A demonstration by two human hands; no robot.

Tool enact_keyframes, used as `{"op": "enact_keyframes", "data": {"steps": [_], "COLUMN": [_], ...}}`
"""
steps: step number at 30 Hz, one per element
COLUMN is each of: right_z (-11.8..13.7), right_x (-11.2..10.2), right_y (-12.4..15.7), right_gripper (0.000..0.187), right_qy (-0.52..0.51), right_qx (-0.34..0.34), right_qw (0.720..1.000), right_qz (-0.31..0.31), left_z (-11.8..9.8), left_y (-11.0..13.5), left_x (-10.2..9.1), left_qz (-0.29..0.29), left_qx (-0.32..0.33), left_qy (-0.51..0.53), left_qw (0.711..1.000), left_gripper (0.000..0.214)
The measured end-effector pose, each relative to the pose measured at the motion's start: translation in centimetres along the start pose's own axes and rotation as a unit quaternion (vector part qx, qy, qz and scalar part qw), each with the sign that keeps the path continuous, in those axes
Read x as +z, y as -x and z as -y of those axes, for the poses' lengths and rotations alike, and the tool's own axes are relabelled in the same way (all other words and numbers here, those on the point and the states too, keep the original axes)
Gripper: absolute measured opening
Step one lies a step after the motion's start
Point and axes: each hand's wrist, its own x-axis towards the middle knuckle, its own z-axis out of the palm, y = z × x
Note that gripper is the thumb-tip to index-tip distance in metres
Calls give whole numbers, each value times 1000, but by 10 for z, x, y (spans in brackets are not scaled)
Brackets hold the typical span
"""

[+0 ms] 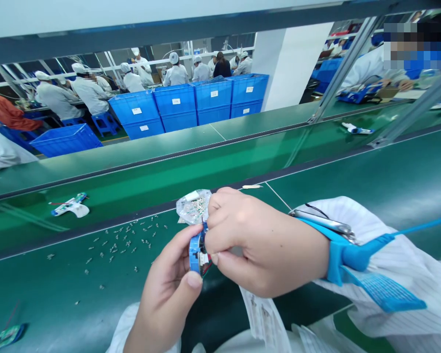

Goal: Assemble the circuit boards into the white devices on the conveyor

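My left hand (172,279) grips a small blue plastic housing (194,254) between thumb and fingers, above the green work surface. A white connector and a bit of red wire show at the housing's inner side. My right hand (246,240) is closed against the housing from the right, its fingers pinched together; whatever they hold is hidden. A blue wrist strap with a cord circles my right wrist. Just behind the hands lies a clear plastic bag (194,206) of small parts. Many tiny metal pieces (123,240) are scattered left of my left hand.
A green conveyor belt (161,181) runs behind the work surface, carrying a white part with a circuit board (71,206) and a white-and-blue part (357,129). Another circuit board (9,336) lies at lower left. Stacked blue bins (176,105) and seated workers are beyond.
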Motion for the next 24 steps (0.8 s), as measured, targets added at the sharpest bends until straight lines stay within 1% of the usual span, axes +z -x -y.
{"op": "enact_keyframes", "data": {"steps": [5,9,11,16,20,22,24], "right_z": [2,5,6,7,8,8,8], "right_x": [1,3,3,5,4,4,4], "right_y": [1,2,2,2,1,0,-2], "right_gripper": [24,24,23,21,22,22,23], "right_qy": [43,69,76,89,88,85,79], "right_qx": [-1,-13,-14,-14,-15,-13,-6], "right_qw": [999,997,996,994,994,995,996], "right_qz": [-10,-36,-47,-64,-59,-45,-29], "left_z": [-4,-3,-3,-4,-4,-3,-5], "left_y": [1,-1,-2,-2,0,1,4], "left_x": [7,7,6,7,5,4,8], "left_qz": [-46,-64,-61,-23,-13,-34,-86], "left_qx": [23,19,11,-2,-1,6,18], "left_qy": [-46,-43,-34,3,-15,-57,-113], "left_qw": [998,997,997,1000,1000,998,990], "left_gripper": [33,35,35,31,31,34,37]}}
